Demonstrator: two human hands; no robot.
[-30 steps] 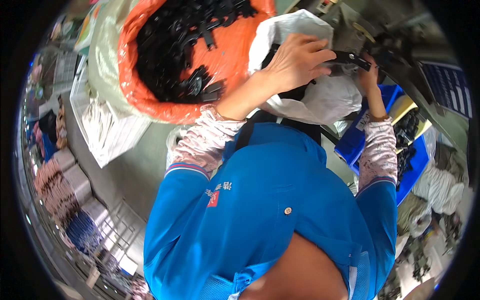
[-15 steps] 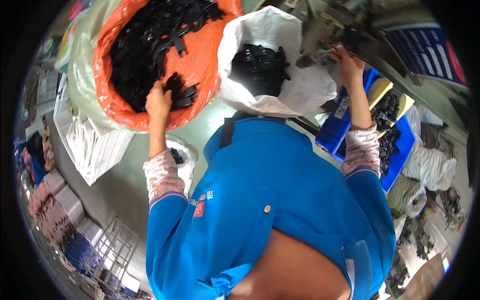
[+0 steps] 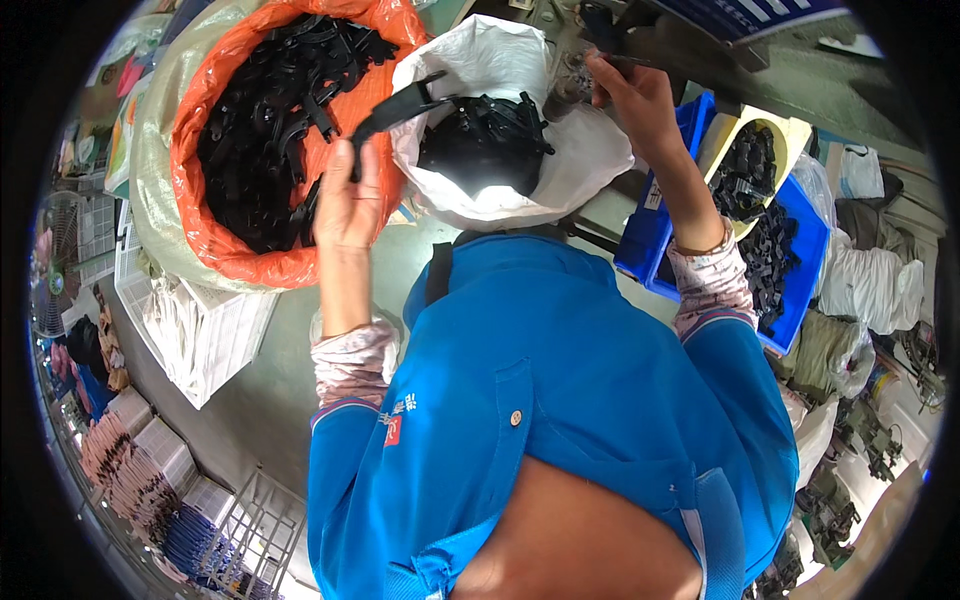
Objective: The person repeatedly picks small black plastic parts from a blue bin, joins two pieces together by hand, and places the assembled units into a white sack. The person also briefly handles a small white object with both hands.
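Observation:
My left hand (image 3: 346, 200) is closed on a black plastic part (image 3: 395, 108), raised between two sacks. An orange-lined sack (image 3: 190, 205) at the left holds many loose black parts (image 3: 255, 120). The white sack (image 3: 500, 45) in the middle has a pile of black parts (image 3: 490, 145) inside. Beyond the white sack on the right, my right hand (image 3: 640, 105) is up at a dark machine (image 3: 580, 75), fingers pinched together. A thin dark piece shows at its fingertips; whether it is a loose part or belongs to the machine I cannot make out.
At my right, a blue bin (image 3: 812, 245) and a cream tray (image 3: 790, 130) hold black parts. A white crate (image 3: 215, 350) with pale material stands at the left. A metal rack (image 3: 265, 530) is at the lower left. White sacks (image 3: 870, 285) lie at the far right.
My left hand has come out of the orange-lined sack with a black plastic part and moved right, toward the white sack. My right hand stays by the machine, slightly shifted. The view has turned a little.

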